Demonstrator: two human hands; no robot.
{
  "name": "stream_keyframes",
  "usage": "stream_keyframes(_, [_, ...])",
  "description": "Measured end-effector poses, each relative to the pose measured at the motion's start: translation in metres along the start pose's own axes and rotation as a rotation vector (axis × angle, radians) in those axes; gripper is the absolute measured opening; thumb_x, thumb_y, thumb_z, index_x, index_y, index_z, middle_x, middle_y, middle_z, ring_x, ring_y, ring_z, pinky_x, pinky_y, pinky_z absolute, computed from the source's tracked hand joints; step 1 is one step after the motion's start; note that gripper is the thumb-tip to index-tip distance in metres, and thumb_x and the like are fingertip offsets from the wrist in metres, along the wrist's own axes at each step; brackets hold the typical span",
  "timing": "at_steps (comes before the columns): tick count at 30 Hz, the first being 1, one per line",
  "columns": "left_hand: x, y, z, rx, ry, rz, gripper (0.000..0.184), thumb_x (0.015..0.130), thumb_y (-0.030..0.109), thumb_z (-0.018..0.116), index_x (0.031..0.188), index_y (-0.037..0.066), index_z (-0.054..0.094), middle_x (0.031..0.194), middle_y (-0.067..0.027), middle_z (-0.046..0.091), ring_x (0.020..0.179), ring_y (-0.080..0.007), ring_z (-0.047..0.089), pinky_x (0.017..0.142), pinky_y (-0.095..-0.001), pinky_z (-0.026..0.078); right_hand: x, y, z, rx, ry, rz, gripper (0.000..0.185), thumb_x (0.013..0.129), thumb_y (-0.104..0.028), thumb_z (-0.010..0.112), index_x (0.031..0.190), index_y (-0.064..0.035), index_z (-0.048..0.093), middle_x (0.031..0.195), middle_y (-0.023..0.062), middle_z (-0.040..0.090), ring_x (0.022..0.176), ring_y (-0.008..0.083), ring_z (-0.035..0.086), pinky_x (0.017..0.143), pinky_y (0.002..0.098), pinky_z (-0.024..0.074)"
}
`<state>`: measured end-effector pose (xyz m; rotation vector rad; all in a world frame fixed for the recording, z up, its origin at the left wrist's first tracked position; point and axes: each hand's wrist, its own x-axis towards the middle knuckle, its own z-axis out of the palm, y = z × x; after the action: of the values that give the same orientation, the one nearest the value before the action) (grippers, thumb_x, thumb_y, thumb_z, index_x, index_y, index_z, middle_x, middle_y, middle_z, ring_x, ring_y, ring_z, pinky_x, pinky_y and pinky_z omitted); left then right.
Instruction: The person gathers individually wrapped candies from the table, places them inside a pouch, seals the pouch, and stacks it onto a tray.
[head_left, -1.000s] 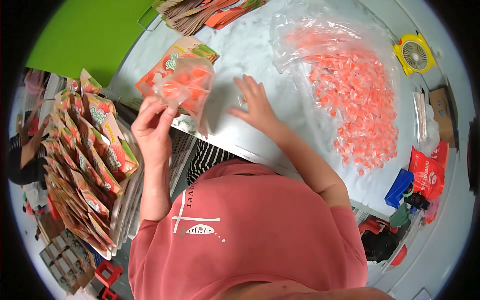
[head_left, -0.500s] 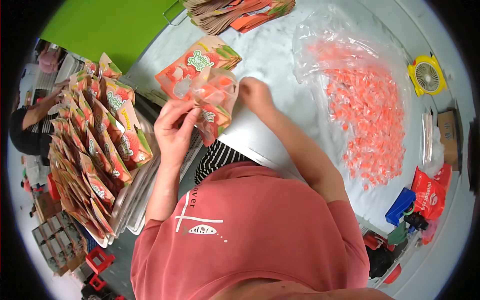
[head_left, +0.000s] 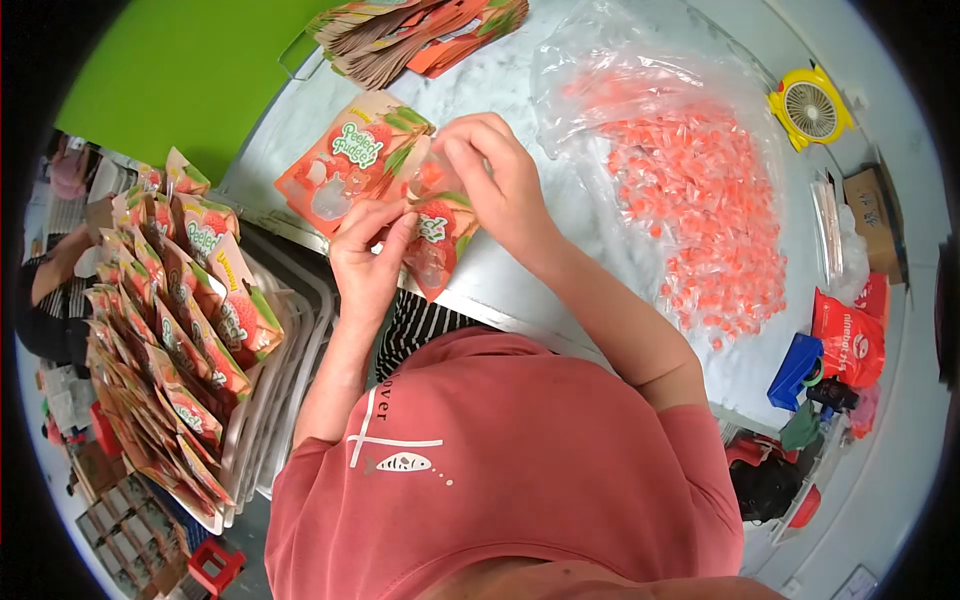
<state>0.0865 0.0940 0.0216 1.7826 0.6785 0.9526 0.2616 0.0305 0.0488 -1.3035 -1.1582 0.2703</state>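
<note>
My left hand (head_left: 374, 255) pinches the near edge of an opened candy pouch (head_left: 436, 238), printed "Peeled Fudge", holding it tilted above the table's front edge. Orange-red pieces show through its clear part. My right hand (head_left: 505, 185) is at the pouch's mouth, fingers bent and thumb drawn in; whatever lies between the fingertips is hidden. Just behind the held pouch, a flat stack of matching pouches (head_left: 350, 150) lies on the table. To the right, a large clear plastic bag (head_left: 575, 75) lies open, with many small wrapped orange-red candies (head_left: 700, 215) spilling from it.
Filled pouches (head_left: 190, 330) stand packed in white trays (head_left: 270, 390) at my left. More flat pouches (head_left: 410, 40) lie at the table's back. A yellow fan (head_left: 810, 108), a red bag (head_left: 850, 335) and a blue holder (head_left: 795, 372) line the right side. Another person's arm (head_left: 60, 265) shows far left.
My right hand has moved left, from beside the pouch to its mouth. The pouch's opening is now partly covered by my fingers. The whole view has shifted slightly.
</note>
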Motion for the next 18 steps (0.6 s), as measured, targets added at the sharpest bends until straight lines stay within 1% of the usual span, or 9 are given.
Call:
stream_keyframes(1, [0.000, -0.002, 0.001, -0.061, 0.016, -0.014, 0.016, 0.086, -0.002, 0.073, 0.102, -0.002, 0.073, 0.090, -0.0059, 0.066, 0.076, -0.0097, 0.062, 0.068, -0.0216, 0.050, -0.006, -0.003, -0.005, -0.083, 0.009, -0.075, 0.013, 0.098, -0.010, 0.056, 0.100, 0.0006, 0.064, 0.102, 0.0127, 0.061, 0.091, 0.0209, 0.063, 0.079, 0.0303, 0.0501])
stream_keyframes(2, [-0.001, -0.003, 0.001, -0.063, 0.012, -0.015, 0.016, 0.086, -0.002, 0.073, 0.102, -0.002, 0.073, 0.090, -0.0059, 0.066, 0.076, -0.0097, 0.062, 0.068, -0.0216, 0.050, -0.011, -0.007, -0.010, -0.086, 0.011, -0.073, 0.013, 0.098, -0.010, 0.056, 0.100, 0.0006, 0.064, 0.102, 0.0127, 0.061, 0.091, 0.0209, 0.063, 0.079, 0.0303, 0.0501])
stream_keyframes(4, [0.001, -0.005, 0.002, -0.045, -0.012, 0.022, 0.017, 0.086, -0.002, 0.073, 0.103, -0.002, 0.073, 0.091, -0.0064, 0.066, 0.077, -0.0100, 0.062, 0.068, -0.0223, 0.050, -0.020, -0.014, -0.018, -0.189, -0.058, -0.086, 0.013, 0.095, -0.010, 0.061, 0.103, -0.0004, 0.065, 0.102, 0.0142, 0.062, 0.092, 0.0266, 0.064, 0.079, 0.0336, 0.0518])
stream_keyframes(5, [0.000, -0.003, 0.003, -0.047, -0.013, 0.025, 0.017, 0.086, -0.002, 0.073, 0.103, -0.002, 0.073, 0.091, -0.0064, 0.066, 0.077, -0.0100, 0.062, 0.068, -0.0223, 0.050, -0.022, -0.017, -0.022, -0.191, -0.056, -0.087, 0.013, 0.095, -0.010, 0.061, 0.103, -0.0004, 0.065, 0.102, 0.0142, 0.062, 0.092, 0.0266, 0.064, 0.079, 0.0336, 0.0518])
stream_keyframes(7, [-0.004, 0.005, 0.007, -0.021, -0.080, 0.068, 0.018, 0.086, -0.002, 0.073, 0.103, -0.002, 0.073, 0.091, -0.0072, 0.067, 0.077, -0.0104, 0.062, 0.068, -0.0228, 0.050, -0.028, -0.024, -0.027, -0.421, -0.404, -0.158, 0.016, 0.095, -0.014, 0.063, 0.104, -0.0014, 0.065, 0.103, 0.0140, 0.064, 0.093, 0.0304, 0.064, 0.078, 0.0374, 0.0530])
stream_keyframes(8, [-0.004, 0.008, 0.008, 0.062, -0.096, 0.128, 0.018, 0.086, -0.002, 0.072, 0.104, -0.002, 0.074, 0.091, -0.0079, 0.067, 0.077, -0.0109, 0.063, 0.068, -0.0234, 0.051, -0.031, -0.018, -0.026, -0.455, -0.486, -0.158, 0.021, 0.092, -0.018, 0.068, 0.106, -0.0022, 0.065, 0.105, 0.0125, 0.066, 0.093, 0.0310, 0.065, 0.079, 0.0390, 0.0534])
stream_keyframes(12, [-0.007, 0.012, 0.009, 0.122, -0.080, 0.126, 0.018, 0.086, -0.002, 0.073, 0.104, -0.002, 0.074, 0.089, -0.0083, 0.067, 0.077, -0.0117, 0.064, 0.069, -0.0245, 0.052, -0.026, -0.032, -0.047, -0.451, -0.469, -0.193, 0.028, 0.088, -0.020, 0.072, 0.109, -0.0036, 0.064, 0.106, 0.0115, 0.066, 0.093, 0.0313, 0.066, 0.079, 0.0392, 0.0540])
stream_keyframes(14, [-0.010, 0.016, 0.008, 0.021, -0.056, 0.062, 0.018, 0.085, -0.002, 0.073, 0.103, -0.001, 0.074, 0.087, -0.0085, 0.067, 0.077, -0.0129, 0.065, 0.069, -0.0254, 0.053, -0.027, -0.053, -0.054, -0.342, -0.307, -0.080, 0.034, 0.085, -0.022, 0.075, 0.112, -0.0054, 0.063, 0.106, 0.0109, 0.066, 0.094, 0.0310, 0.066, 0.078, 0.0393, 0.0541])
stream_keyframes(18, [-0.013, 0.021, 0.011, 0.056, -0.069, 0.080, 0.018, 0.085, -0.002, 0.073, 0.103, -0.001, 0.074, 0.085, -0.0087, 0.067, 0.076, -0.0139, 0.066, 0.070, -0.0256, 0.053, -0.034, -0.065, -0.052, -0.308, -0.251, 0.018, 0.034, 0.085, -0.024, 0.075, 0.112, -0.0073, 0.062, 0.104, 0.0116, 0.065, 0.092, 0.0317, 0.065, 0.076, 0.0395, 0.0540])
